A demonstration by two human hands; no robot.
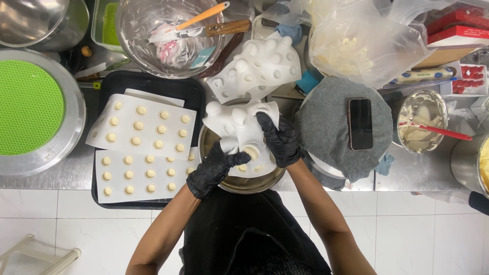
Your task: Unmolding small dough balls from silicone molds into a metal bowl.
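- Basically, left hand (211, 170) and right hand (277, 140) both clamped on bent white mould (239, 127) over metal bowl (239, 184).
- Risk: popped pieces could miss bowl near counter's front edge; overbending could tear mould.

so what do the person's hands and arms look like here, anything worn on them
Both hands wear black disposable gloves, thin and slightly shiny, with wrinkles across the knuckles: the left hand and the right hand. Each glove ends at the wrist. Above that the forearms are bare, with no sleeves, watch or bands in view. A black top shows at the torso, below the arms.
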